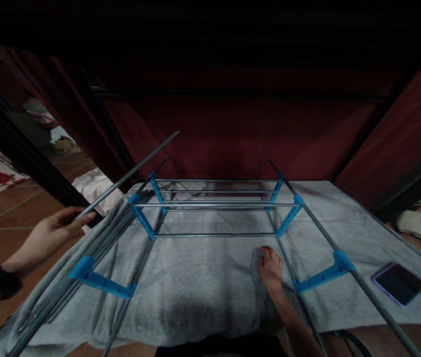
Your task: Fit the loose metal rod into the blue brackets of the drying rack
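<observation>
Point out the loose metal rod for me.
Head view, left side: the left hand grips the near end of the metal rod, which slants up and away above the bundle of rods lying on the grey cloth.

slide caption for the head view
Left hand holds a rod beside a blue-jointed rack on a grey cloth.

Dim room, v. little light. The top third is near black, and the maroon wall (233, 134) goes murky w/ no detail. The brightest patch is the grey cloth (210, 277), softly lit from above, no glare. A dark shadow lies at the centre of its near edge, and thin rod shadows cross it. The left hand (52, 233) & the loose rod (129, 173) it holds look smeared. Straight lines bow twd the corners, wide lens. Grainy throughout. Faint sheen on the phone (398, 282) screen.
</observation>
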### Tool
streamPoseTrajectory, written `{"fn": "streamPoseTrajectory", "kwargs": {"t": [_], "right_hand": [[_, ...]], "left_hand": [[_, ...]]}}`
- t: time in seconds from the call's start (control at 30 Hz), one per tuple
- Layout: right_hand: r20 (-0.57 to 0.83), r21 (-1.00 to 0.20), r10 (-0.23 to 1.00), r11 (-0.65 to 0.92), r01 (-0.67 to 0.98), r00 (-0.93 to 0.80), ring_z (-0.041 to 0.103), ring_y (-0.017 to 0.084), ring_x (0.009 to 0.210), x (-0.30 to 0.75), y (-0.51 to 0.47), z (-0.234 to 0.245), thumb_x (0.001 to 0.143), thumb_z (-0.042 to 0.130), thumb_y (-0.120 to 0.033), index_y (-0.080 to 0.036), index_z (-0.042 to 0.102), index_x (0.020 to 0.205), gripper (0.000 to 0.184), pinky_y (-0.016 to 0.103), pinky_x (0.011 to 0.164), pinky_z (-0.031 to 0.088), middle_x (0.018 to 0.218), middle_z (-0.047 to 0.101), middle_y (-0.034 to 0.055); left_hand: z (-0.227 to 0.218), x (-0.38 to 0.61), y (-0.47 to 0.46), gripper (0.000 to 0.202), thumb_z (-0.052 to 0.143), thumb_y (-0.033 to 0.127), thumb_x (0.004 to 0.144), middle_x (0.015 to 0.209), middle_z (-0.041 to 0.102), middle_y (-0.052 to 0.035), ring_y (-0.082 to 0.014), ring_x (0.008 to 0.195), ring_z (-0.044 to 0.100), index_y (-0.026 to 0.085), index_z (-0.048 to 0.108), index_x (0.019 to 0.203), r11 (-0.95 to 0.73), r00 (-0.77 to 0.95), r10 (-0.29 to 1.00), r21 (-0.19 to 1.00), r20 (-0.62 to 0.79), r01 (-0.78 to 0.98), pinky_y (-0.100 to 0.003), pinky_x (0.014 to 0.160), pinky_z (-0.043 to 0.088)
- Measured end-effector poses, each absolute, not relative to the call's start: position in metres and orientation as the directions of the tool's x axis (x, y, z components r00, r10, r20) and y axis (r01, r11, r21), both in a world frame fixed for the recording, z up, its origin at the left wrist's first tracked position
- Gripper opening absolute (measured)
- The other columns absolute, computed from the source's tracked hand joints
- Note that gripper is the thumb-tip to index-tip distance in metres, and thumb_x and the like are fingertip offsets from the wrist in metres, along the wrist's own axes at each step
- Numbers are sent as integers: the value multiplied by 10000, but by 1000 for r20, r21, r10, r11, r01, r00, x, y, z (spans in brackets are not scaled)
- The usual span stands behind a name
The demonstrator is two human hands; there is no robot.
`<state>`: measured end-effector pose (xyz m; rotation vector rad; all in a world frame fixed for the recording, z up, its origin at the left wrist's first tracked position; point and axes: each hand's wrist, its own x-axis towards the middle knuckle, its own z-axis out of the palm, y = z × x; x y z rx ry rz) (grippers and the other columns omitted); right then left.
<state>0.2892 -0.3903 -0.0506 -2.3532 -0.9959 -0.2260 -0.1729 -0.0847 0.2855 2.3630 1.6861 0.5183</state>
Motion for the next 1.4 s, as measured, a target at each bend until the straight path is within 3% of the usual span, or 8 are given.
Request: {"fn": "streamPoseTrajectory", "kwargs": {"t": [0.1, 0.2, 0.43, 0.6, 0.9, 1.17, 1.3, 1.4], "right_hand": [[388, -479, 595, -523, 705, 704, 618, 303, 1144, 289, -390, -51, 874, 429, -149, -247, 672, 1180, 402, 451, 1033, 430, 1274, 689, 119], [416, -508, 581, -490, 709, 700, 605, 297, 1151, 289, -389, -52, 861, 446, -133, -248, 670, 1170, 399, 451, 1046, 420, 1257, 685, 100], [431, -551, 562, -456, 699, 706, 578, 266, 1146, 289, -387, -52, 843, 441, -98, -209, 655, 1159, 397, 453, 1049, 420, 1216, 668, 100], [347, -641, 570, -436, 631, 745, 580, 307, 1202, 290, -389, -44, 827, 474, -83, -236, 671, 1133, 395, 489, 1085, 403, 1237, 663, 119], [325, -729, 552, -370, 575, 768, 550, 300, 1220, 288, -390, -39, 840, 466, -69, -209, 674, 1134, 386, 508, 1113, 374, 1256, 648, 108], [304, -754, 563, -351, 555, 769, 544, 271, 1212, 290, -393, -36, 859, 462, -85, -210, 673, 1121, 359, 469, 1121, 379, 1247, 646, 76], [238, -858, 545, -271, 437, 804, 539, 288, 1230, 292, -393, -33, 842, 508, -132, -210, 677, 1102, 319, 493, 1155, 345, 1241, 651, 81], [199, -902, 521, -233, 363, 830, 578, 276, 1177, 298, -393, -34, 857, 510, -211, -216, 661, 1104, 290, 489, 1119, 412, 1185, 673, 91]], "left_hand": [[284, -175, -67, 875, 487, 958, 744, 1144, 784, 43, -255, 1139, 673, 239, 666, 1209, -340, 322, 938, 495, 126, 799, -355, 954, 548], [292, -160, -59, 822, 530, 959, 704, 1109, 778, 102, -244, 1143, 667, 274, 685, 1133, -455, 486, 871, 492, 72, 742, -368, 1020, 518], [322, -77, -83, 921, 345, 967, 742, 1093, 780, 37, -231, 1035, 698, 263, 719, 1201, -696, 698, 714, 161, 48, 700, -327, 963, 503], [323, -16, -116, 652, 425, 786, 897, 1136, 776, 51, -220, 1036, 708, 337, 722, 1265, -840, 841, 538, 40, -65, 541, -256, 853, 478], [286, 58, -175, 372, 455, 448, 998, 1024, 784, -74, -263, 925, 735, 256, 750, 1120, -916, 909, 379, 72, -174, 396, -329, 859, 523], [237, 82, -160, 467, 381, 474, 1013, 1204, 771, -89, -301, 1108, 723, 283, 715, 1279, -911, 909, 377, 107, -175, 398, -387, 949, 530], [196, 72, -154, 530, 391, 558, 1005, 1253, 763, -101, -328, 1172, 712, 271, 717, 1309, -860, 876, 454, 177, -163, 479, -413, 988, 529], [165, 59, -160, 550, 393, 584, 1009, 1312, 747, -81, -320, 1233, 693, 271, 714, 1327, -805, 850, 512, 274, -125, 525, -389, 1014, 525]]}}
